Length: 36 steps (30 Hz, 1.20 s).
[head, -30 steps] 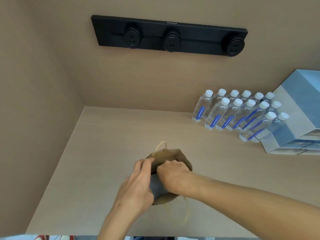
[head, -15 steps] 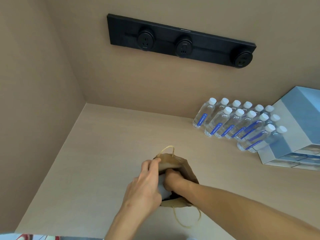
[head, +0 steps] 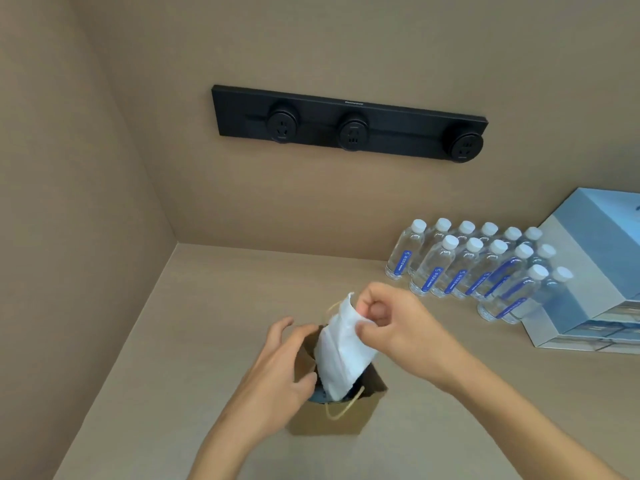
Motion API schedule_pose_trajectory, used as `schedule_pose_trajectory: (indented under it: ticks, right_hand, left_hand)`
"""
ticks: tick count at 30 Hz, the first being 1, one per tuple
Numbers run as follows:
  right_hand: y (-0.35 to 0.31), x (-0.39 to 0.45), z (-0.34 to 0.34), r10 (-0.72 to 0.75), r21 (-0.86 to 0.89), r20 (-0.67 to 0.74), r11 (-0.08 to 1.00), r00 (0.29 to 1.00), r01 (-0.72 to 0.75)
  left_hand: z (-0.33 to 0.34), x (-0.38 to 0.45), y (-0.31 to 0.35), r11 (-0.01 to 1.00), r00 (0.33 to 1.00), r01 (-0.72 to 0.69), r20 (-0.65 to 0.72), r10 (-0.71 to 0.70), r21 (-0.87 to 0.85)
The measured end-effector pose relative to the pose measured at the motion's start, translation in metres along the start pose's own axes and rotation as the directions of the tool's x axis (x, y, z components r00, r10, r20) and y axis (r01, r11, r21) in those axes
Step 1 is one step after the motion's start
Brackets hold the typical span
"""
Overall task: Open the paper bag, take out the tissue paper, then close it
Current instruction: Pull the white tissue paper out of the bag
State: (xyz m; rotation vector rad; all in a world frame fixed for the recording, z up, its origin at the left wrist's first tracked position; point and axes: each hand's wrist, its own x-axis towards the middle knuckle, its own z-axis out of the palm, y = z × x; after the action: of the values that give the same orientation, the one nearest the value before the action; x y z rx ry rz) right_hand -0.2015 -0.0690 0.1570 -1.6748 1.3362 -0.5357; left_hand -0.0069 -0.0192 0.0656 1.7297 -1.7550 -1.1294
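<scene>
A small brown paper bag [head: 349, 415] with twine handles stands open on the tan counter near its front. White tissue paper [head: 341, 348] rises out of the bag's mouth, its lower end still inside. My right hand [head: 391, 322] pinches the tissue's top edge above the bag. My left hand [head: 282, 367] grips the bag's left rim, thumb inside the opening. Something dark blue shows in the bag below the tissue.
Several clear water bottles [head: 474, 268] with white caps stand in rows at the back right. Stacked light-blue boxes [head: 588, 289] sit to their right. A black socket strip [head: 349, 126] is mounted on the back wall. A side wall closes off the left.
My right hand has come up out of the bag, lifting the white tissue paper with it. My left hand stays on the bag's rim. The camera view has tilted upward.
</scene>
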Motion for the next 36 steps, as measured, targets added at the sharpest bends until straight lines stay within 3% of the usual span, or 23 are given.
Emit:
schedule_pose_trajectory:
  ticks: [2,6,8,12,17,21,23,28,33,36]
  right_hand:
    - [-0.005,-0.004,-0.015,-0.057,0.243,-0.031,0.968,0.998,0.063]
    - [-0.013,-0.002,-0.036,-0.146,0.553,-0.052,0.819,0.988,0.15]
    - [-0.02,0.002,-0.044,-0.184,0.612,-0.035,0.773,0.982,0.167]
    - [-0.033,0.009,-0.055,-0.218,0.658,-0.064,0.725,0.974,0.205]
    - [-0.023,0.003,-0.052,-0.181,0.788,-0.096,0.587,0.979,0.186]
    - [-0.011,-0.012,-0.032,-0.205,0.609,-0.142,0.753,0.968,0.249]
    - [-0.007,-0.015,-0.026,-0.205,0.568,-0.204,0.772,0.957,0.286]
    - [-0.005,-0.016,-0.022,-0.222,0.588,-0.284,0.728,0.933,0.352]
    - [-0.004,-0.016,-0.026,-0.302,0.508,-0.435,0.695,0.848,0.508]
    - [-0.004,-0.019,-0.028,-0.36,0.595,-0.428,0.578,0.829,0.558]
  left_hand:
    - [-0.007,-0.003,0.006,0.997,0.999,-0.045,-0.004,0.045,-0.067]
    - [-0.027,-0.008,0.043,0.929,0.941,-0.244,-0.299,0.157,-0.279]
    - [-0.04,-0.006,0.069,0.84,0.941,-0.322,-0.248,0.231,-0.436]
    - [-0.049,0.002,0.106,0.795,0.966,-0.22,-0.015,0.257,-0.565]
    - [-0.044,0.006,0.116,0.717,0.984,-0.175,-0.106,0.14,-0.675]
    - [-0.042,0.007,0.121,0.66,0.979,-0.193,-0.192,0.074,-0.726]
    - [-0.04,0.005,0.123,0.638,0.977,-0.199,-0.202,0.07,-0.743]
    - [-0.037,0.001,0.121,0.586,0.973,-0.229,-0.208,0.104,-0.777]
    - [-0.041,-0.001,0.117,0.593,0.945,-0.323,-0.281,0.165,-0.737]
    - [-0.043,-0.003,0.111,0.618,0.921,-0.386,-0.322,0.218,-0.685]
